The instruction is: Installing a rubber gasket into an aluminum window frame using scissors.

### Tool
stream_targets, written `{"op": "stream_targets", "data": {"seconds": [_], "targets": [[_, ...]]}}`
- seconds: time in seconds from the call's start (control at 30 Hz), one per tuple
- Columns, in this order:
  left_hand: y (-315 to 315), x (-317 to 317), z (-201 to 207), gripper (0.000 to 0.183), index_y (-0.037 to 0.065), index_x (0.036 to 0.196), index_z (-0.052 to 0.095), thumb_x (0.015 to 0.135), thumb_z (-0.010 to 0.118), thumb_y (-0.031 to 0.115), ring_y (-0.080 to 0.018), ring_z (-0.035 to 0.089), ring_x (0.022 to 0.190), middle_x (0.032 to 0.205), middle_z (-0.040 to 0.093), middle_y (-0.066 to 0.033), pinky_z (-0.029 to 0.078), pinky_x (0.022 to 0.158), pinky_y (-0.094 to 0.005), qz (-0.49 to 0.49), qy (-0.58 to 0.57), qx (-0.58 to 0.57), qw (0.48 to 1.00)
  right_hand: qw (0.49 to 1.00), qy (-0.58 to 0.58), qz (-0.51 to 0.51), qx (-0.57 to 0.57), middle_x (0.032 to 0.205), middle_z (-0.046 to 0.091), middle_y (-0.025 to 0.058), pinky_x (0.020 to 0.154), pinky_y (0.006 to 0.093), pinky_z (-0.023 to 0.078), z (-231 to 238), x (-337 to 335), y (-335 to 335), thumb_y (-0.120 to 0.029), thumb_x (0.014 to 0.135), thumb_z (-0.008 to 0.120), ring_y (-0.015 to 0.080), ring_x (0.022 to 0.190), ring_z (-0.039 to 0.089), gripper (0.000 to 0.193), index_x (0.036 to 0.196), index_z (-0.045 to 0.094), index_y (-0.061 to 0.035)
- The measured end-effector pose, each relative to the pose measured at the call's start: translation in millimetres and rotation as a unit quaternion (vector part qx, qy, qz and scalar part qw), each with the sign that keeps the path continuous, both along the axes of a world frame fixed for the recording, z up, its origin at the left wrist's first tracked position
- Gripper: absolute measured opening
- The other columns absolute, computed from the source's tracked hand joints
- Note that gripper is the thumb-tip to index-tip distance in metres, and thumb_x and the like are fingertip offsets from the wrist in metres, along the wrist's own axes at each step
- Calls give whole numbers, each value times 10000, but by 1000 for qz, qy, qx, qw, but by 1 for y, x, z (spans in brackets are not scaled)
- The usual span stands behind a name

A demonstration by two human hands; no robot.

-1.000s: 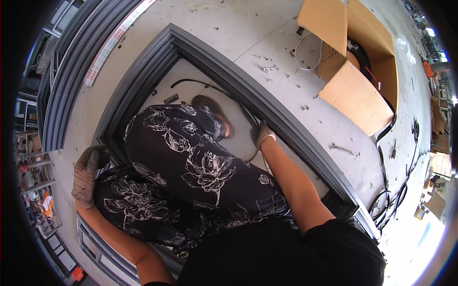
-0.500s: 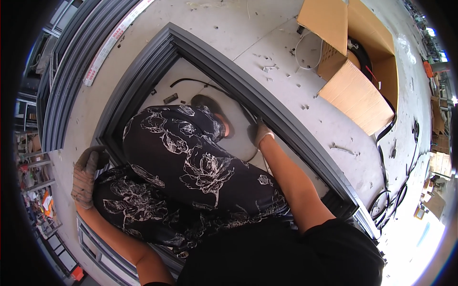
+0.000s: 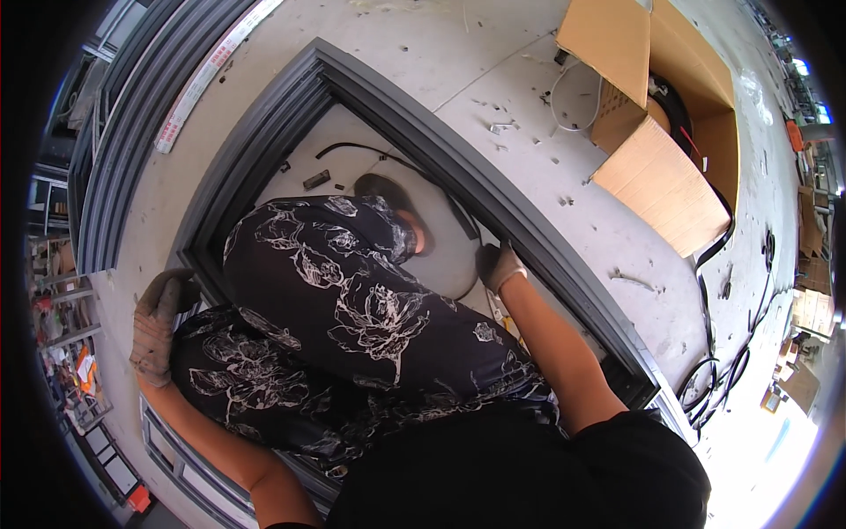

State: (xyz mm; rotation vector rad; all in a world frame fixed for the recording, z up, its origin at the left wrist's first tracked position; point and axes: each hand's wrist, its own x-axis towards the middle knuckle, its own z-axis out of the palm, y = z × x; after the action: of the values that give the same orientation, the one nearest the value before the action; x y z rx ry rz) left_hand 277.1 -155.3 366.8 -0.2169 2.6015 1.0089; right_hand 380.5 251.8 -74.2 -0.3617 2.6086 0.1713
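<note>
A dark grey metal frame, like a window frame, lies on the floor around my bent legs. My left hand, in a grey glove, has its fingers curled over the frame's left side beside my knee. My right hand, in a light glove with dark fingertips, is closed at the inner edge of the frame's right side. What its fingers hold is hidden. A black rubber strip curves over the floor inside the frame and passes close to that hand.
Long grey profiles lie at the far left. An open cardboard box with a black coil inside stands at the far right. Black strip loops trail from it. Small scraps dot the floor.
My right hand has shifted slightly right and nearer to me, and its dark fingertips now show inside the frame. The left hand stays in place.
</note>
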Motion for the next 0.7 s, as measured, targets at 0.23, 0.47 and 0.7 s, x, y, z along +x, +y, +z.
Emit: {"op": "stream_targets", "data": {"seconds": [0.23,0.47,0.7], "targets": [[0,-3,-5,409,-10,1084,578,931,457,350,-169,598,811,870,631,-99,458,804,-296,-14,-3,-18,1000,998,-68,-12,-4,1088,605,145,1047,438,269,53,-8,-1,-141,897,326,272,1097,535,329,1043,602,-37],[15,-16,-4,412,-7,1095,578,930,467,355,-163,596,808,866,632,-92,460,800,-295,-33,-5,-20,999,959,-106,-259,-46,1331,423,149,1073,406,234,2,-4,13,-194,931,278,282,1267,357,384,1226,467,-36],[8,-8,-9,380,-2,1090,584,931,476,326,-162,601,816,880,639,-97,464,797,-292,-2,-3,-4,1000,974,-206,-73,57,1419,322,163,1096,467,163,67,-21,2,-226,936,257,350,1334,232,471,1345,365,-21]]}}
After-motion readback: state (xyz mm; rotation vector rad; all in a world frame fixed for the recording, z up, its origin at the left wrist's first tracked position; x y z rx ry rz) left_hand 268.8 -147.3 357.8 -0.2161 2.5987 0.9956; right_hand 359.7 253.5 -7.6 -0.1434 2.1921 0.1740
